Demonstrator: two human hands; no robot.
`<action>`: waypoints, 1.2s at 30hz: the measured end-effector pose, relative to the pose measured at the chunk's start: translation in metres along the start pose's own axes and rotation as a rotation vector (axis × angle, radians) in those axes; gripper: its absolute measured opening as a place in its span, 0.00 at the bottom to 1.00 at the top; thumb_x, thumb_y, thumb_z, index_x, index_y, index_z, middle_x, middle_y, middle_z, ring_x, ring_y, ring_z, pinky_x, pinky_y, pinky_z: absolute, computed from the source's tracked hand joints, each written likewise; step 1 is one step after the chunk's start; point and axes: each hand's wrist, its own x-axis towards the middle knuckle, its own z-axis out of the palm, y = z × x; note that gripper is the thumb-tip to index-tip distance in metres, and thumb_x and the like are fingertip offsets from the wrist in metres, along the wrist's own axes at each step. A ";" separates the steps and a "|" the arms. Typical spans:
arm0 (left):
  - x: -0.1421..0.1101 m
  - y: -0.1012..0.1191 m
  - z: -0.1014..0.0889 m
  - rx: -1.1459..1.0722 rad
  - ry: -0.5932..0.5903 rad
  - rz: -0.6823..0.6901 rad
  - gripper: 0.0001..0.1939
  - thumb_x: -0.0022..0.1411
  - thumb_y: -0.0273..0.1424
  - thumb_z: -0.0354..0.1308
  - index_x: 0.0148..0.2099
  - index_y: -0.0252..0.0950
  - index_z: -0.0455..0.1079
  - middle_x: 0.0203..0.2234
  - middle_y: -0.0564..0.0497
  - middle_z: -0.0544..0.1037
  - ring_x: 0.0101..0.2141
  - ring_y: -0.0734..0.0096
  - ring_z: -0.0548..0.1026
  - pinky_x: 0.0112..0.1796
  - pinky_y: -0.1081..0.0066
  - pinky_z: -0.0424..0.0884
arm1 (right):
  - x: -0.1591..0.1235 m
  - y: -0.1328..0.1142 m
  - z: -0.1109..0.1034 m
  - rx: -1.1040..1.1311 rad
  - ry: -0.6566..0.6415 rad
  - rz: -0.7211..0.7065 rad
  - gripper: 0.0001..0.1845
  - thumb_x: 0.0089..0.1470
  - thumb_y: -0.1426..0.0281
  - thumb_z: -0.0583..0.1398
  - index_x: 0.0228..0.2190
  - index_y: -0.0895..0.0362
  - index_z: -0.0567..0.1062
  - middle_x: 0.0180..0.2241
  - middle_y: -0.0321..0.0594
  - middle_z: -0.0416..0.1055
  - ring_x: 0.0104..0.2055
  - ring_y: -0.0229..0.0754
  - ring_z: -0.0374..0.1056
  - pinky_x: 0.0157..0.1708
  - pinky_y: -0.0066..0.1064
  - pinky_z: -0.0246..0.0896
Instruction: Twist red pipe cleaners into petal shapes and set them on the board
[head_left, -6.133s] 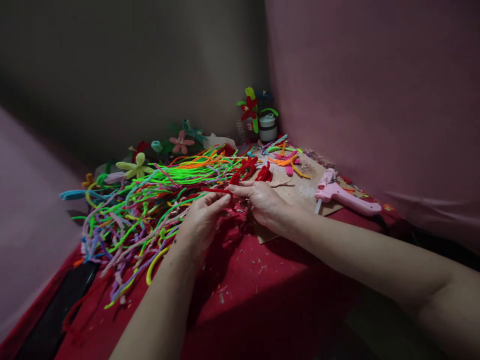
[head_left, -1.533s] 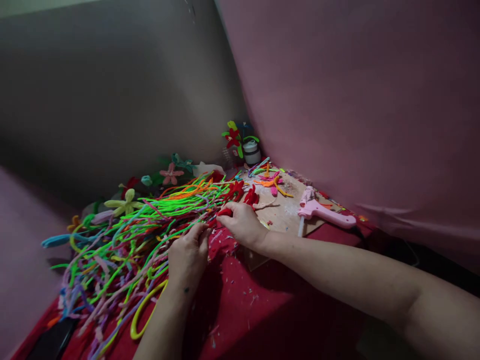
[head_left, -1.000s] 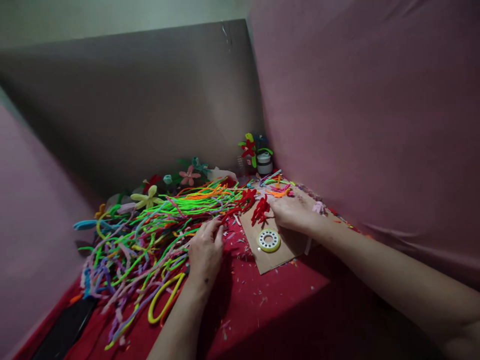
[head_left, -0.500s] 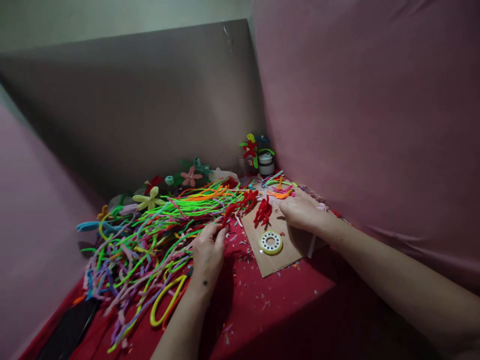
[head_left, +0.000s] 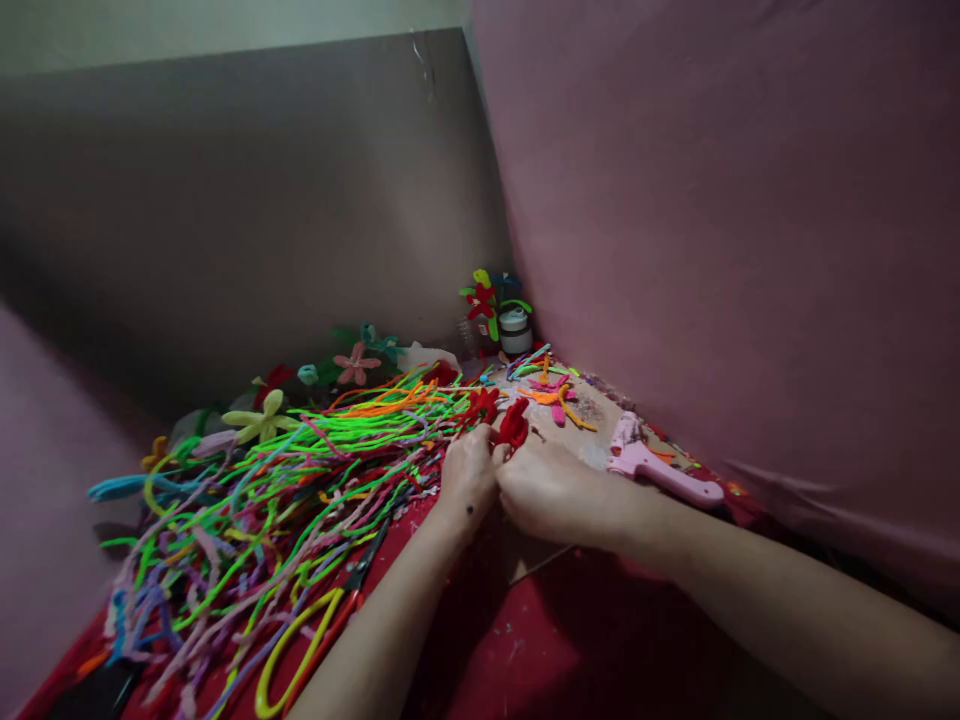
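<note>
My left hand (head_left: 466, 470) and my right hand (head_left: 551, 490) meet over the near part of a cardboard sheet (head_left: 529, 560), both with fingers closed in a pinch. A red pipe cleaner piece (head_left: 514, 425) with looped petals rises just past the fingertips. What lies right between the fingers is mostly hidden. Beyond the left knuckles is another red fuzzy piece (head_left: 482, 405). A pink glue gun (head_left: 660, 470) lies to the right, just past my right wrist. Farther back on the sheet rests a pink and orange flower (head_left: 555, 395).
A large heap of coloured pipe cleaners (head_left: 360, 430) spreads to the left. Scissors (head_left: 300, 655) with yellow and orange handles lie beside my left forearm. Finished flowers, including a yellow one (head_left: 262, 418), and a white tub (head_left: 515, 332) stand along the back. A pink cloth wall (head_left: 712, 250) rises on the right.
My hands have come together, the right moving left and nearer, the left moving right. The glue gun now shows beside my right arm. My right hand and forearm now cover the round yellow-and-white roll.
</note>
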 end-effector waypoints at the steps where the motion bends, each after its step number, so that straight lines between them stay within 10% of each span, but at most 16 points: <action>1: 0.004 -0.002 0.000 0.008 -0.005 0.009 0.09 0.56 0.32 0.54 0.36 0.37 0.73 0.29 0.49 0.79 0.31 0.69 0.74 0.33 0.73 0.64 | -0.003 -0.007 -0.002 0.002 -0.018 -0.032 0.11 0.45 0.76 0.58 0.33 0.61 0.78 0.31 0.49 0.75 0.33 0.47 0.71 0.29 0.31 0.60; 8: 0.039 -0.025 -0.013 0.226 0.169 0.016 0.15 0.59 0.32 0.48 0.44 0.32 0.71 0.43 0.38 0.73 0.47 0.55 0.67 0.47 0.61 0.60 | -0.001 -0.044 0.006 0.160 -0.090 -0.680 0.08 0.48 0.75 0.55 0.27 0.61 0.76 0.26 0.42 0.75 0.24 0.40 0.68 0.15 0.30 0.49; 13: 0.069 -0.031 0.003 0.425 0.093 -0.009 0.16 0.55 0.37 0.52 0.37 0.31 0.75 0.40 0.35 0.75 0.47 0.48 0.67 0.46 0.58 0.61 | 0.009 -0.059 0.023 0.134 -0.125 -0.798 0.09 0.53 0.75 0.54 0.31 0.61 0.74 0.33 0.45 0.75 0.32 0.41 0.70 0.16 0.30 0.49; 36: 0.082 -0.055 -0.003 -0.614 0.027 -0.256 0.19 0.42 0.45 0.58 0.29 0.33 0.71 0.17 0.54 0.71 0.19 0.74 0.67 0.22 0.73 0.64 | 0.017 -0.051 0.046 0.357 -0.034 -0.739 0.15 0.57 0.65 0.51 0.29 0.59 0.74 0.33 0.40 0.77 0.36 0.40 0.72 0.15 0.28 0.50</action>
